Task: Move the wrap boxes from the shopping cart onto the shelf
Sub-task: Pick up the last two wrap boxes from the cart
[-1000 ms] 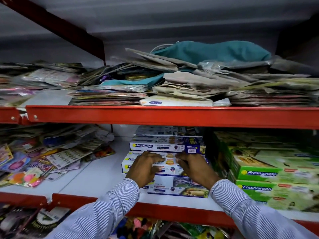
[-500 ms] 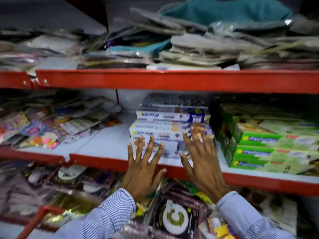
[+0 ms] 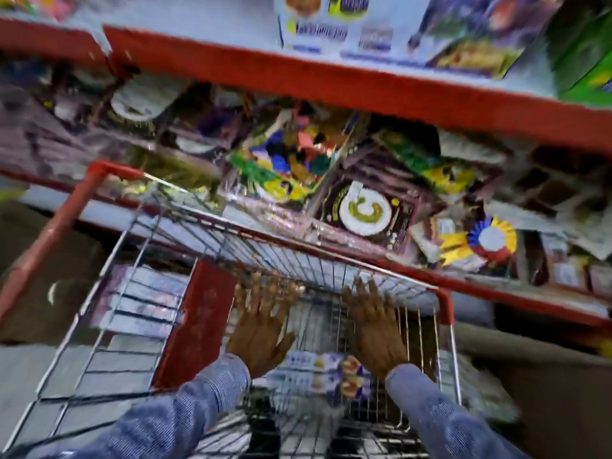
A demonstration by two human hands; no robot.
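Reaching into the cart (image 3: 445,304), left hand (image 3: 261,329) and right hand (image 3: 376,326) hang palm-down, fingers spread, empty, above two stacked boxes (image 3: 318,371).

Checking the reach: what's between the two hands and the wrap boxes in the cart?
Nothing in the head view: left hand and right hand spread open above the wrap boxes.

- Below me the wire shopping cart (image 3: 331,260), red-rimmed, carries wrap boxes (image 3: 318,372) lying flat on its basket floor.
- The red-edged shelf (image 3: 331,84) above bears a blue-and-white wrap box (image 3: 381,24) and a green box (image 3: 583,51) beside it.
- The lower shelf (image 3: 516,293) carries glittery party packets (image 3: 364,210), heaped and blurred.
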